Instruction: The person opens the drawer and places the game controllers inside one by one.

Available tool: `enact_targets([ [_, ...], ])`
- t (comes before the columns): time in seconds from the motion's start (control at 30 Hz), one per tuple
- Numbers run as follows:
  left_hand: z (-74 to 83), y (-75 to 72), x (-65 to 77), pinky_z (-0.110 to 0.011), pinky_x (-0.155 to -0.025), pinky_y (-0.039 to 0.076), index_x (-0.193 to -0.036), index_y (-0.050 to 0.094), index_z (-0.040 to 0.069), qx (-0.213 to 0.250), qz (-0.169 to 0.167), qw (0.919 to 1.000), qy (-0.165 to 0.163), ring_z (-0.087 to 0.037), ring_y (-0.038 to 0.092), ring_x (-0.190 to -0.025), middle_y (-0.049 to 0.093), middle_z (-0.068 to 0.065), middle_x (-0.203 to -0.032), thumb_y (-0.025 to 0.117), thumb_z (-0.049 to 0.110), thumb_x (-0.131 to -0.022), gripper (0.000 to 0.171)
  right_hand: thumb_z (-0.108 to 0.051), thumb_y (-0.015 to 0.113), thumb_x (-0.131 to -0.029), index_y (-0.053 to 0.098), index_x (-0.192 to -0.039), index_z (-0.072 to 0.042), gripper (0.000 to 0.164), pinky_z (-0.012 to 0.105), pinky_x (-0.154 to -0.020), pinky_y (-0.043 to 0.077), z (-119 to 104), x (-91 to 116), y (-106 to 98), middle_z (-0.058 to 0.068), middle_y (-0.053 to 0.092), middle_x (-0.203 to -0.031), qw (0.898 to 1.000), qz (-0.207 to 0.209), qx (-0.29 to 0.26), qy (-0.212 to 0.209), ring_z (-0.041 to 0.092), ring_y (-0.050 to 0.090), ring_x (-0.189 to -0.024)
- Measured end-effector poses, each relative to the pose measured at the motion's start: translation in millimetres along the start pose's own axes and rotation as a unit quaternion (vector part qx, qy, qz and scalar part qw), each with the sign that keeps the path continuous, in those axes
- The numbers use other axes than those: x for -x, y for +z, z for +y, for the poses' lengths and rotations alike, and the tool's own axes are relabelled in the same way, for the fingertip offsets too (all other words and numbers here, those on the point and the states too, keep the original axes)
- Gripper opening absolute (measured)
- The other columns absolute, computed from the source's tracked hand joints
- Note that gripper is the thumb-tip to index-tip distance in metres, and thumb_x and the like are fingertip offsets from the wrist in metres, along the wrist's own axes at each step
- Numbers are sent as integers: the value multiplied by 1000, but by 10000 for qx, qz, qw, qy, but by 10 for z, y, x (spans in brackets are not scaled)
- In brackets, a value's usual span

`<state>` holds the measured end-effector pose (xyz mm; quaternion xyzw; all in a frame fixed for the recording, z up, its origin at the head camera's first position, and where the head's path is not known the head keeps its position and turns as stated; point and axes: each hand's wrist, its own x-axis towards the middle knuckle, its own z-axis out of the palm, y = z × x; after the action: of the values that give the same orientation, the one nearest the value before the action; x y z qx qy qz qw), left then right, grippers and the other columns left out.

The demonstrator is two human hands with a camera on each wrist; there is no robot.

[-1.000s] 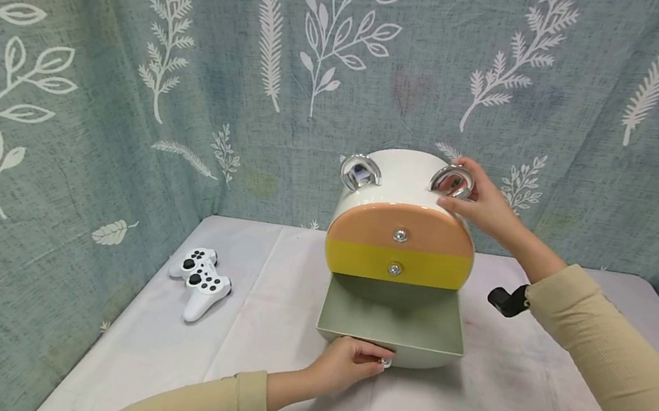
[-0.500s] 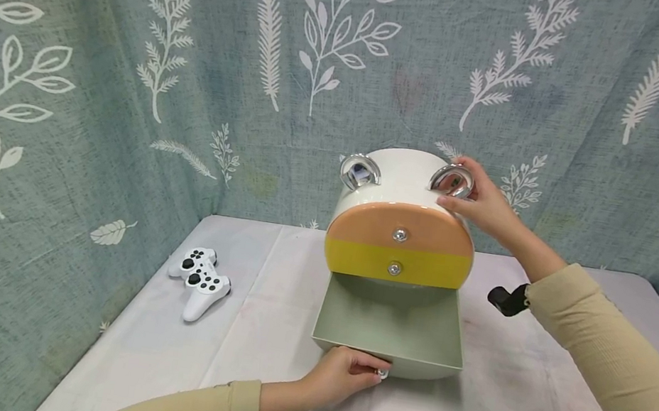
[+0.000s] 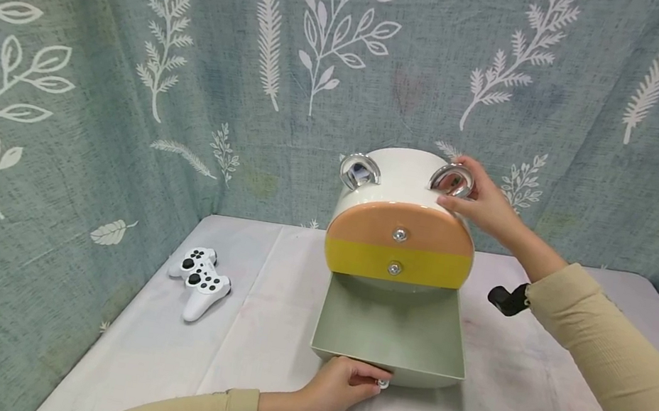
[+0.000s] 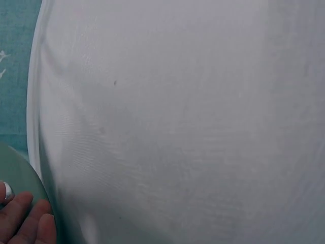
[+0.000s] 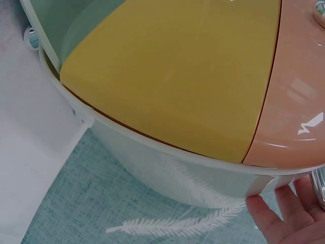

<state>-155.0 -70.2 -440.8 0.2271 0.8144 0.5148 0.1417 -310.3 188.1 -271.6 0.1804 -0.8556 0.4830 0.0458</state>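
A rounded white storage box (image 3: 403, 167) with silver ring-shaped ears stands on the table. Its orange drawer (image 3: 366, 222) and yellow drawer (image 3: 360, 259) are closed, each with a silver knob. Below them the green bottom drawer (image 3: 391, 323) is pulled far out, and its inside is bare. My left hand (image 3: 333, 389) pinches the small knob (image 3: 382, 383) on that drawer's front. Up at the box's top right, my right hand (image 3: 482, 197) holds the right ear (image 3: 453, 180), thumb on the white shell. The right wrist view shows fingertips (image 5: 261, 208) against the shell's side.
A white game controller (image 3: 201, 282) lies on the left of the cloth-covered table (image 3: 257, 338). Behind and to the left hangs a blue-green curtain (image 3: 196, 69) with white leaf patterns, close behind the box.
The green bottom drawer has slid further out toward me, with my left hand moving along on its knob. My right hand has stayed at the right ear.
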Motion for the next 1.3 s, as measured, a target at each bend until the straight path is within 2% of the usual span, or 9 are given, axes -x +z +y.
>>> enact_targets([
  [0.13, -7, 4, 27, -12, -69, 48, -102, 71, 5, 1, 26, 10000, 49, -6, 64, -89, 69, -5, -102, 65, 3, -83, 20, -24, 63, -87, 19, -144, -20, 72, 36, -74, 38, -16, 3, -2, 11, 51, -118, 9999, 10, 98, 46, 15, 47, -82],
  [0.33, -23, 9, 35, -12, -70, 48, -103, 70, 3, 144, -12, 9999, -14, -7, 64, -91, 68, -6, -104, 64, 4, -83, 21, -22, 63, -87, 19, -144, -18, 73, 39, -83, 39, -12, 3, 5, 13, 51, -118, 10000, -28, -24, 11, 12, 49, -92],
  [0.47, -19, 7, 38, -11, -70, 47, -104, 69, 3, 332, -90, 9993, -158, -9, 63, -93, 67, -7, -106, 64, 4, -84, 21, -21, 63, -87, 20, -143, -17, 71, 40, -85, 39, -13, 7, 6, 14, 51, -118, 10000, -26, -70, -20, 11, 49, -92],
  [0.67, 76, -17, 73, -22, -58, 52, -106, 69, 5, 612, -271, 9969, -404, -11, 61, -68, 69, -11, -93, 65, 5, -83, 24, -21, 63, -87, 19, -144, -18, 71, 39, -82, 39, -10, 17, 7, 13, 51, -118, 10000, -14, -29, -6, 15, 48, -90],
  [0.77, 173, -61, 91, -21, -53, 49, -107, 69, 7, 552, -296, 9973, -374, -7, 58, -62, 69, -15, -84, 67, 9, -82, 25, -22, 63, -87, 19, -144, -18, 71, 39, -82, 39, -10, 18, 7, 13, 51, -118, 10000, -16, -28, 8, 16, 48, -91],
  [0.9, 307, -164, 86, -16, -49, 41, -111, 67, 11, 410, -308, 9984, -237, -9, 60, -63, 69, -19, -84, 66, 15, -84, 28, -19, 63, -87, 20, -143, -16, 71, 41, -86, 39, -2, 16, 12, 15, 51, -119, 9999, -42, -143, -36, 13, 50, -95],
  [1.0, 401, -278, 56, -20, -49, 43, -115, 65, 12, 338, -234, 9990, -184, -16, 64, -66, 69, -16, -87, 65, 17, -85, 31, -19, 62, -87, 19, -144, -17, 71, 41, -87, 39, 0, 17, 11, 15, 49, -120, 9999, -53, -137, -17, 12, 49, -96],
  [1.13, 492, -485, -7, -28, -51, 48, -120, 62, 12, 229, 101, 9996, -123, -17, 66, -70, 70, -11, -93, 65, 19, -85, 35, -23, 62, -88, 18, -145, -20, 72, 37, -73, 38, -10, 13, 6, 12, 48, -120, 10000, -10, 65, 48, 17, 43, -80],
  [1.3, 488, -753, -76, -27, -58, 50, -122, 60, 11, 94, 630, 9979, 128, -16, 66, -78, 69, -13, -98, 66, 17, -85, 38, -24, 62, -87, 19, -144, -20, 71, 34, -62, 33, -13, 3, 3, 12, 47, -120, 9998, 18, 184, 51, 20, 34, -69],
])
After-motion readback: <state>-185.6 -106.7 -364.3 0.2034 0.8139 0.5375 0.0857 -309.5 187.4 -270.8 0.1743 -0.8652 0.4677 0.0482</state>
